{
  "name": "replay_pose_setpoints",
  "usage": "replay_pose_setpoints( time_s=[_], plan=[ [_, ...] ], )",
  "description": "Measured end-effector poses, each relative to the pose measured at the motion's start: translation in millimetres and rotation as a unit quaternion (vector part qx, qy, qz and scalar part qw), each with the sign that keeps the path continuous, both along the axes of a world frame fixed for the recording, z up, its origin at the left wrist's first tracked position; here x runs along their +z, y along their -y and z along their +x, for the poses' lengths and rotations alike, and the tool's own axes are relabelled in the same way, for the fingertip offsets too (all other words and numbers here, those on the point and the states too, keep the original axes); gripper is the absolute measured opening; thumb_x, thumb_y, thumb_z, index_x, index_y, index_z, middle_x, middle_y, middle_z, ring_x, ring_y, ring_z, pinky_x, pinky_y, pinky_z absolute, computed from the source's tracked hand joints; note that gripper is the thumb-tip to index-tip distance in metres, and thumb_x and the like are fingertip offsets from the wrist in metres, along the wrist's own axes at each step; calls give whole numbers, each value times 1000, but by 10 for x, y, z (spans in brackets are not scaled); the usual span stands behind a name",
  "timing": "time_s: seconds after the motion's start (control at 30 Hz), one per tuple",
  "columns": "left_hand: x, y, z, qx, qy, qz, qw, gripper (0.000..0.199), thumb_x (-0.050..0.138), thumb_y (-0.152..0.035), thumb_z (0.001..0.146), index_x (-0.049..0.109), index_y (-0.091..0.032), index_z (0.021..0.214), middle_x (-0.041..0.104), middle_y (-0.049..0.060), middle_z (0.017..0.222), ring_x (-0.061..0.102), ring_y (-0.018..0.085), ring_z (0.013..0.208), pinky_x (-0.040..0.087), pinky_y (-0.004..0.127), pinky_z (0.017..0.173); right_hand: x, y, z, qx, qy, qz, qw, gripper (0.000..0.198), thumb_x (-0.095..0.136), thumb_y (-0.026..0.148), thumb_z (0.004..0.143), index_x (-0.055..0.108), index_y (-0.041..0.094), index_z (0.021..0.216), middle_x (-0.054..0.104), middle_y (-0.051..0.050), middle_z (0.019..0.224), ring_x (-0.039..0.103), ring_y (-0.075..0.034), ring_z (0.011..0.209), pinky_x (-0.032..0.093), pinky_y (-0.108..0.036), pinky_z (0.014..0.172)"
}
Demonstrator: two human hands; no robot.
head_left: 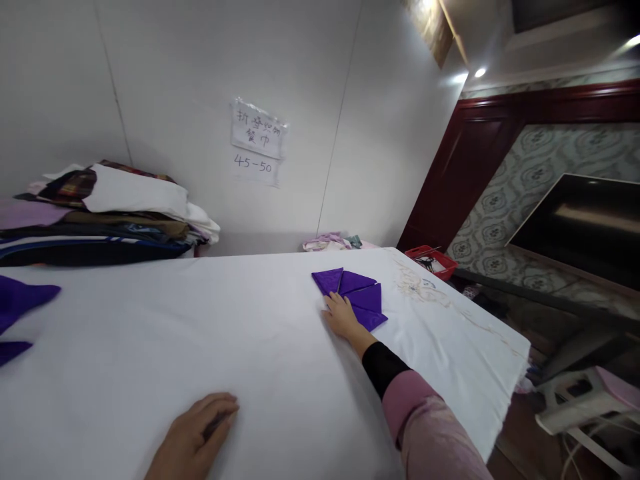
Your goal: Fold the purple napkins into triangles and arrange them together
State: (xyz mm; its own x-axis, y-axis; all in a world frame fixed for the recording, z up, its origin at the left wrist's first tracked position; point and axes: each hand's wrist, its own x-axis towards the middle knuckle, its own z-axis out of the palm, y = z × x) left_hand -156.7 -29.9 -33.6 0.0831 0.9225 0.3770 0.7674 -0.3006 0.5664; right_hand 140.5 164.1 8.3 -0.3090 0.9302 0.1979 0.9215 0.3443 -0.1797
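A folded purple napkin [364, 291] lies flat on the white tablecloth, creased into several triangular panels. My right hand [341, 315] reaches out to it, and its fingertips rest on the near left part with the fingers slightly spread. Part of the napkin is hidden beneath that hand. Nearer to me, my left hand [197, 433] is low over the cloth, its fingers loosely curled and the thumb a little apart from them. Nothing shows in it. At the far left edge, more purple folded cloth [23, 300] is partly cut off by the frame.
A tall stack of folded clothes [135, 200] stands at the back left against the wall. Small bundled cloths [330, 241] lie at the table's far edge. A red basket [443, 263] is by the far right corner; a plastic stool [590, 400] stands at right.
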Motion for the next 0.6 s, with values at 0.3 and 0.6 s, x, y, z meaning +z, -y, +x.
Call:
replay_pose_setpoints(
  time_s=[0.3,0.6],
  plan=[
    [191,53,123,-20,47,-14,999,22,47,-38,80,65,-27,77,69,-3,87,65,16,80,54,27,74,-25,796,-115,59,18,-26,998,47,41,31,90,38,16,135,38,-12,141,26,-24,133,12,-47,109],
    [562,-131,-957,203,13,-34,978,50,40,-55,75,63,-16,94,63,2,111,60,16,84,50,29,76,151,1610,-587,251,-41,-51,966,53,46,39,88,32,25,137,36,-6,143,23,-20,135,11,-47,110]
  ],
)
